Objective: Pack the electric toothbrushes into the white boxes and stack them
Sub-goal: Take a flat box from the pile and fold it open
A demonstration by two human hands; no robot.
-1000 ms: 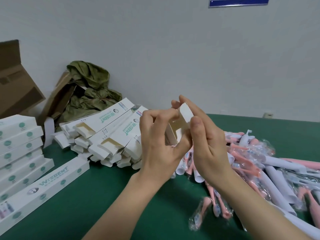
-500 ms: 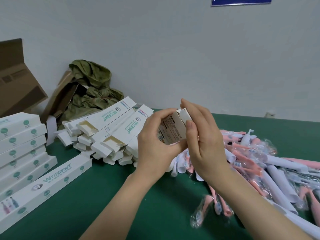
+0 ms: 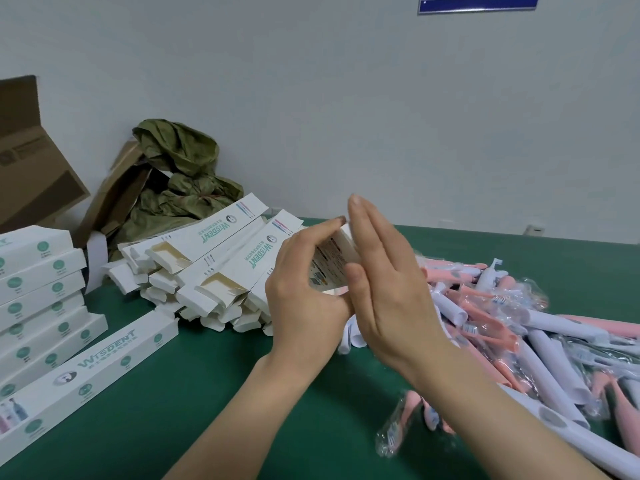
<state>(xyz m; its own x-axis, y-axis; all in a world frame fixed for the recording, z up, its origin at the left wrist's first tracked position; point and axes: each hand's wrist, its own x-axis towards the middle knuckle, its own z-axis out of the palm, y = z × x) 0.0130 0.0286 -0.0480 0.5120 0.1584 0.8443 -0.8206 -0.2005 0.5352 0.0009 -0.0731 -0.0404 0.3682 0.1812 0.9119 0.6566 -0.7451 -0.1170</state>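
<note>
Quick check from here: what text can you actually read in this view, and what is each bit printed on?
"WISDENT": closed box lying flat, front left.
"WISDENT": two open boxes in the pile.
Unreadable, too small or blurred: print on the held box, green dots on the stacked boxes, carton label, blue wall sign.

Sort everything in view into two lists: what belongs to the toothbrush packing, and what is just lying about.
Job: left hand gripping the held box; right hand flat against its end; open empty boxes; stack of closed boxes; bagged toothbrushes.
Lying about: brown carton; crumpled olive cloth; blue wall sign.
</note>
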